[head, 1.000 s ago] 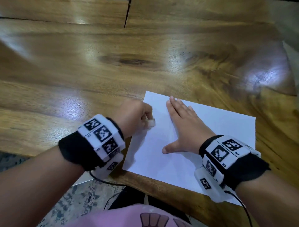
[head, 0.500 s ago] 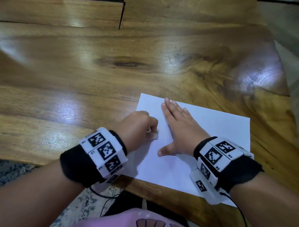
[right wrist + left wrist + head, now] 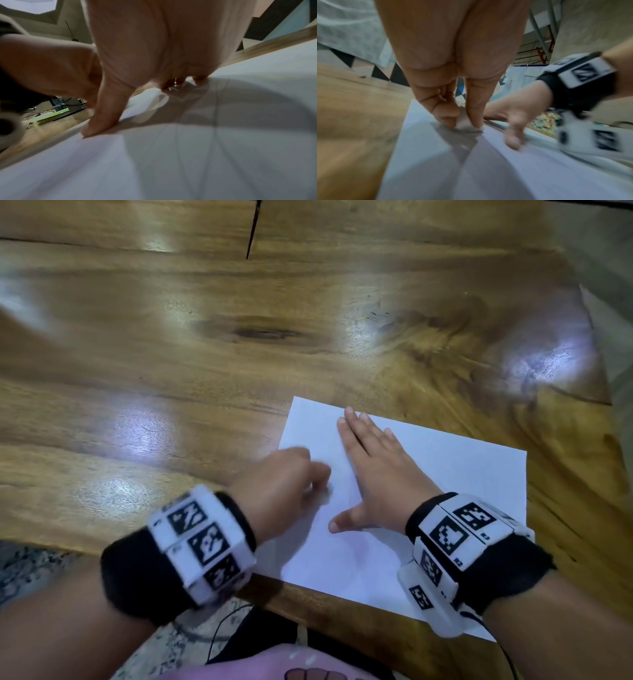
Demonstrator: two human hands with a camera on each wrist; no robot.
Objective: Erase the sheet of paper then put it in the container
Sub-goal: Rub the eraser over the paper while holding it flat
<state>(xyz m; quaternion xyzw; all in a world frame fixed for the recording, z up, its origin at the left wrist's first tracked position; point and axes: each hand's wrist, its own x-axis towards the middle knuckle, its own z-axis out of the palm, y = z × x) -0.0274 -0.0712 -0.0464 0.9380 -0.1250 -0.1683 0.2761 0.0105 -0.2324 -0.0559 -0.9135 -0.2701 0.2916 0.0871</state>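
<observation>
From the head view, a white sheet of paper (image 3: 428, 474) lies flat on the wooden tabletop (image 3: 205, 354), at its near edge toward the right, one near corner just over that edge. The right hand (image 3: 371, 474) lies palm down on the sheet's middle, fingers straight and together, thumb spread out to the side. The left hand (image 3: 284, 487) sits just beside it over the sheet's left part, fingers curled in (blurred here, so what it holds is hard to make out). Both wrists wear black bands with white marker blocks. No container shows in this view.

From the left wrist view, the left hand's fingertips (image 3: 447, 116) and thumb pinch a small pale eraser (image 3: 464, 121), which touches the paper (image 3: 436, 169). The right hand (image 3: 513, 115) rests on the sheet just beyond it, thumb tip down on the paper.

From the right wrist view, the right hand (image 3: 154, 47) presses flat on the paper (image 3: 188, 162), thumb (image 3: 104, 115) planted near the sheet's edge, other fingertips touching the sheet farther on. The left hand (image 3: 51, 67) is close alongside, blurred.
</observation>
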